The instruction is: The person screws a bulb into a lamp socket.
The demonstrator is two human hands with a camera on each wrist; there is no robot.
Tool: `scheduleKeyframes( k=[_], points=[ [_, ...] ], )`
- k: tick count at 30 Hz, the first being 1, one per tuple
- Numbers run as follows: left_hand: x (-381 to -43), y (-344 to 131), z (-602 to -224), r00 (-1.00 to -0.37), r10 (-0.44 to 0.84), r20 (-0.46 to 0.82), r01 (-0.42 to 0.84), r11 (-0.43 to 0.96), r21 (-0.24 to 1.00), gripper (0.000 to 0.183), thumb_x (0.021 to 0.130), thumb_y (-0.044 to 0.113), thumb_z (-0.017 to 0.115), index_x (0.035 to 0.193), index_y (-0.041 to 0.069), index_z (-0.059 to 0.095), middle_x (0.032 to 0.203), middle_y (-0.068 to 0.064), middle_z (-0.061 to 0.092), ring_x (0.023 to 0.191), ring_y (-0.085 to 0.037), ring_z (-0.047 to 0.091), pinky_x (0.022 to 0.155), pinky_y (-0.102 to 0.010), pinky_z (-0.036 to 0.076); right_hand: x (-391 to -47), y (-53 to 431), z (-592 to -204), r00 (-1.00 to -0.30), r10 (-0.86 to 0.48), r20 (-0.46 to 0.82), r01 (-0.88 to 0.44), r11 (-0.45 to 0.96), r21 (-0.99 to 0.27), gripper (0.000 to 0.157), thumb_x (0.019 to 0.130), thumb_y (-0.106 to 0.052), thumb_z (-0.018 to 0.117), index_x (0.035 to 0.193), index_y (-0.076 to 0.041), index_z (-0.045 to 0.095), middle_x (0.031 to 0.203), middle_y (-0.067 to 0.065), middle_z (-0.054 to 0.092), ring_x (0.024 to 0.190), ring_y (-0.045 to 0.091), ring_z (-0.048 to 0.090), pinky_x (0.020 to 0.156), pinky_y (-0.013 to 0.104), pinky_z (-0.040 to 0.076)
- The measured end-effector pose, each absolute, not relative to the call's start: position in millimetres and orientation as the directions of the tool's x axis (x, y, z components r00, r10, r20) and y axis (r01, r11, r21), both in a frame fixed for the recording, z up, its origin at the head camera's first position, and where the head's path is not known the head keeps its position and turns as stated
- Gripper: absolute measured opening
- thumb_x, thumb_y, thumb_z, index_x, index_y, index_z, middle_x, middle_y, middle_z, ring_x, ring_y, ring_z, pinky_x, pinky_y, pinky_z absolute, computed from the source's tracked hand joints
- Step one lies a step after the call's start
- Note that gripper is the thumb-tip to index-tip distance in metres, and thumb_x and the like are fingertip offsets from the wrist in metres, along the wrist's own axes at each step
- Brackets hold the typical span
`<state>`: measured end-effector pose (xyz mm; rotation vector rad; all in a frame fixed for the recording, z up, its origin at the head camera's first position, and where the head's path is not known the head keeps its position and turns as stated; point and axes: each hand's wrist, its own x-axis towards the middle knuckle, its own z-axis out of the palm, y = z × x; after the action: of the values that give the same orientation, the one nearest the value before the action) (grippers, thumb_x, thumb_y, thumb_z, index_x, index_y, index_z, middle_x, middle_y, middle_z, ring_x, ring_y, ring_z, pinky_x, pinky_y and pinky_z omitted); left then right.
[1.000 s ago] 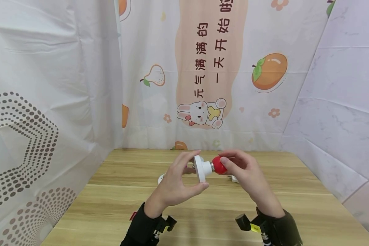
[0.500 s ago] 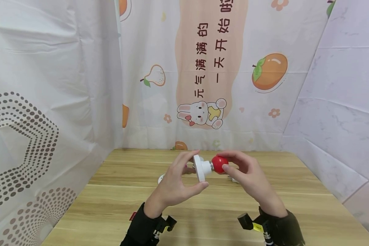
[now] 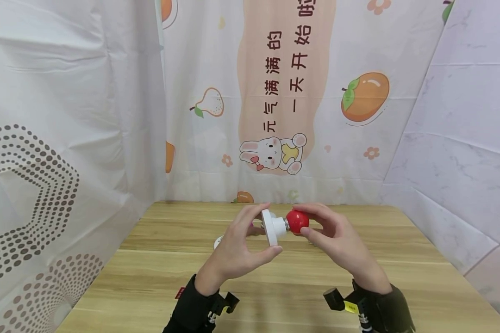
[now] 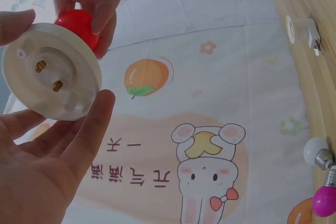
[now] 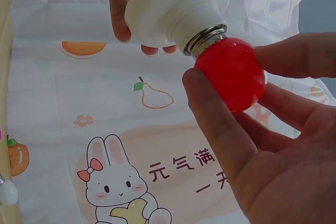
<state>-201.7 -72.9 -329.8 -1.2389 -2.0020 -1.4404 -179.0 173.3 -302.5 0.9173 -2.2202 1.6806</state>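
My left hand (image 3: 239,247) grips a white lamp holder (image 3: 279,227) by the edge of its round base, fingers spread round the rim. Its back, with two brass screws, faces the left wrist camera. Opposite it, my right hand (image 3: 337,238) pinches a red light bulb (image 3: 296,222) between thumb and fingers. The bulb's metal screw base (image 5: 206,40) sits at the mouth of the lamp holder, with some silvery thread showing outside it. Both hands hold these parts up over the wooden table, bulb and holder roughly in line.
On the wooden table (image 3: 271,296) lie a white bulb (image 4: 316,152), a magenta bulb (image 4: 325,201) and a white fitting (image 4: 303,31) with metal prongs. Part of a white round thing (image 3: 218,242) shows behind my left hand. Printed curtains (image 3: 208,152) enclose the back and sides.
My right thumb has slid down and round the red bulb's surface, and the right wrist has shifted slightly right. The left hand and lamp holder have stayed nearly still.
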Motion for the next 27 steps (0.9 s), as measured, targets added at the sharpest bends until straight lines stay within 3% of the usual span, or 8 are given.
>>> scheduleKeyframes(
  k=[8,14,27],
  points=[
    [-202.4,-72.6,-329.4,-0.535,0.437,0.723,0.826,0.09,0.557,0.078,0.081,0.013,0.084,0.149,0.009,0.044,0.13,-0.007,0.052,0.107,-0.024,0.06,0.084,-0.029,0.059,-177.2,173.3,-300.2,-0.809,-0.34,0.479,-0.556,0.18,-0.812,0.04,0.097,-0.003,0.065,0.137,-0.005,0.06,0.129,0.015,0.058,0.109,0.026,0.066,0.084,0.035,0.06],
    [-201.8,-72.6,-329.6,-0.543,0.437,0.717,0.821,0.097,0.563,0.078,0.081,0.014,0.084,0.148,0.006,0.044,0.13,-0.006,0.053,0.11,-0.02,0.059,0.084,-0.03,0.06,-177.1,173.1,-299.2,-0.826,-0.343,0.448,-0.527,0.187,-0.829,0.04,0.098,-0.006,0.064,0.137,-0.002,0.058,0.128,0.017,0.059,0.103,0.028,0.069,0.084,0.034,0.06],
    [-201.4,-72.3,-332.0,-0.555,0.438,0.708,0.813,0.104,0.573,0.078,0.082,0.015,0.083,0.149,0.01,0.044,0.131,-0.005,0.052,0.113,-0.022,0.058,0.085,-0.031,0.06,-178.3,173.0,-301.9,-0.829,-0.322,0.456,-0.537,0.233,-0.811,0.038,0.099,-0.009,0.064,0.136,-0.005,0.06,0.123,0.014,0.061,0.108,0.031,0.063,0.08,0.035,0.061]
  ],
)
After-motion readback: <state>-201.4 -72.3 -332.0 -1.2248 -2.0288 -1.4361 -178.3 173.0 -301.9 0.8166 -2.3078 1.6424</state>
